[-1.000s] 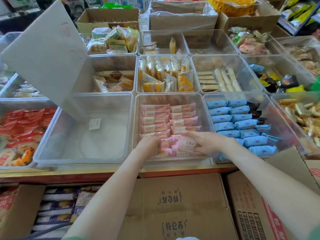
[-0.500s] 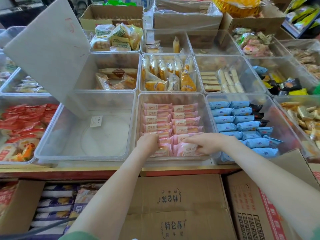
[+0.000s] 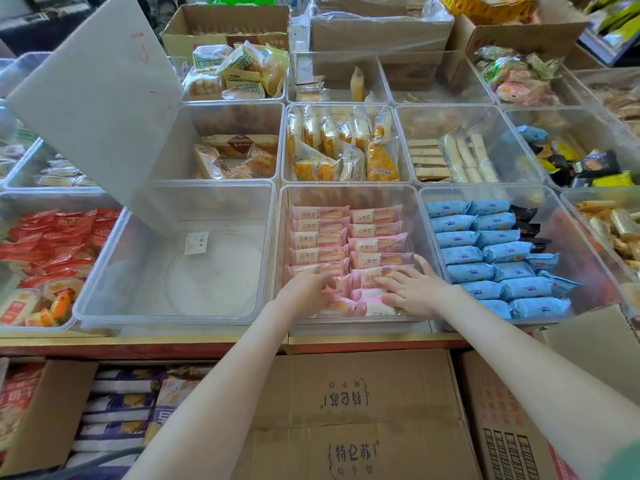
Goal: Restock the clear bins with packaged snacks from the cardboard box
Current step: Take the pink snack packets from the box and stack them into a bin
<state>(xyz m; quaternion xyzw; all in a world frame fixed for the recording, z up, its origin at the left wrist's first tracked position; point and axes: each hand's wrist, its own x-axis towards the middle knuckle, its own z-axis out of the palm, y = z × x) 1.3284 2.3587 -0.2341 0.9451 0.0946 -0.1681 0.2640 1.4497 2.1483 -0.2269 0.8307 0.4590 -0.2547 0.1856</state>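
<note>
Packets in red wrappers point(image 3: 52, 244) fill the far-left bin. Beside it, a flat grey lid point(image 3: 97, 98) leans into a clear plastic bin point(image 3: 104, 306). In the middle clear bin point(image 3: 346, 195), pink-wrapped snack packets point(image 3: 374, 233) lie in two rows. The left hand point(image 3: 304, 289) curls over the near ones, and I cannot tell whether it grips them. The right hand point(image 3: 412, 289) rests flat on them, fingers spread. Blue-wrapped packets point(image 3: 491, 258) fill the next bin.

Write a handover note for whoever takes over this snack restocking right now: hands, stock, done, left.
Left hand: fingers curled among the pink plastic-wrapped snack packets, grip unclear.
Right hand: flat on them.
Done: their clear plastic bin holds two rows.
To do: neighbouring clear plastic bin holds just a label and a leaning grey lid; open brown cardboard box of purple-white packets sits below.
</note>
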